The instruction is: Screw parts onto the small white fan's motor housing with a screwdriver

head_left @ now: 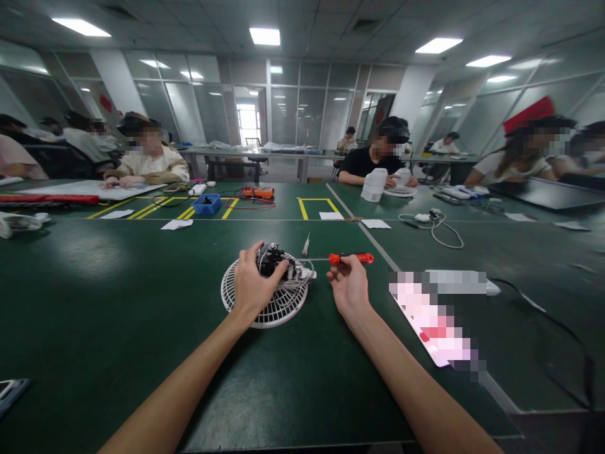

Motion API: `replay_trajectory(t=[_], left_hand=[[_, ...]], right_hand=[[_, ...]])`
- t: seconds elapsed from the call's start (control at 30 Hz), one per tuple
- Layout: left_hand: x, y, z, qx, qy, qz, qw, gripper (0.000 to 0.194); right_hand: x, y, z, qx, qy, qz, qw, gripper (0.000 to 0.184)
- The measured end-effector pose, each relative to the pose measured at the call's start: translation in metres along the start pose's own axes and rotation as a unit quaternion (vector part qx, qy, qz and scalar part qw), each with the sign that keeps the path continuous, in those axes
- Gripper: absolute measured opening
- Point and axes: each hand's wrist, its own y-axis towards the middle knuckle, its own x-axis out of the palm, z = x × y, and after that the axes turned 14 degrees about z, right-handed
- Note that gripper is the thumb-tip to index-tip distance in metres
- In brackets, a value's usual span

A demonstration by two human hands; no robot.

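Note:
My left hand (256, 282) is wrapped around a black fan motor (271, 257) with white wires. Under the motor lies a round white fan grille (271, 313) on the green table. To the right, my right hand (350, 287) grips a screwdriver (352, 258) with a red-orange handle. Its shaft runs level to the left, its tip close to the motor's right side; I cannot tell whether it touches a screw. Just beyond the grille a small clear-handled screwdriver (307, 244) rests on the table.
A blue bin (207, 203) and an orange multimeter (258, 192) stand farther back. Right of my hand lie a pixelated pink-and-white flat object (432, 318) and a white device (456, 282) with a black cable. Across the table a person (378, 157) handles white fan parts.

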Motion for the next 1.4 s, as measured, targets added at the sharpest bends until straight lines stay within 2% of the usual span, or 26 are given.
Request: replay_trajectory(t=[0.2,0.43,0.63,0.83,1.0,1.1,1.4], left_hand=[[0.0002,0.0001,0.0004,0.0,-0.002,-0.001,1.0,0.067],[0.0007,0.0002,0.0005,0.008,0.005,-0.004,1.0,0.069],[0.0006,-0.0002,-0.0011,0.024,0.008,-0.001,1.0,0.068],[0.001,-0.0004,-0.0012,0.03,0.011,0.002,1.0,0.066],[-0.0001,-0.0014,0.0004,0.029,0.009,0.0,1.0,0.061],[-0.0007,-0.0014,0.0013,0.023,0.003,-0.001,1.0,0.055],[0.0006,0.0004,-0.0008,0.0,-0.002,0.0,1.0,0.054]], right_hand=[[0.0009,0.004,0.0044,-0.031,0.005,-0.017,0.999,0.016],[-0.0017,0.0088,0.006,-0.018,-0.003,-0.009,1.0,0.025],[0.0003,0.0035,0.0022,0.013,-0.008,0.011,1.0,0.02],[0.0028,0.0042,0.001,0.017,-0.02,0.001,1.0,0.026],[-0.0013,0.006,-0.0017,0.025,-0.006,-0.035,0.999,0.015],[-0.0023,0.0067,-0.0032,0.005,-0.009,-0.047,0.999,0.011],[-0.0021,0.005,0.0021,-0.048,-0.015,-0.024,0.998,0.023]])
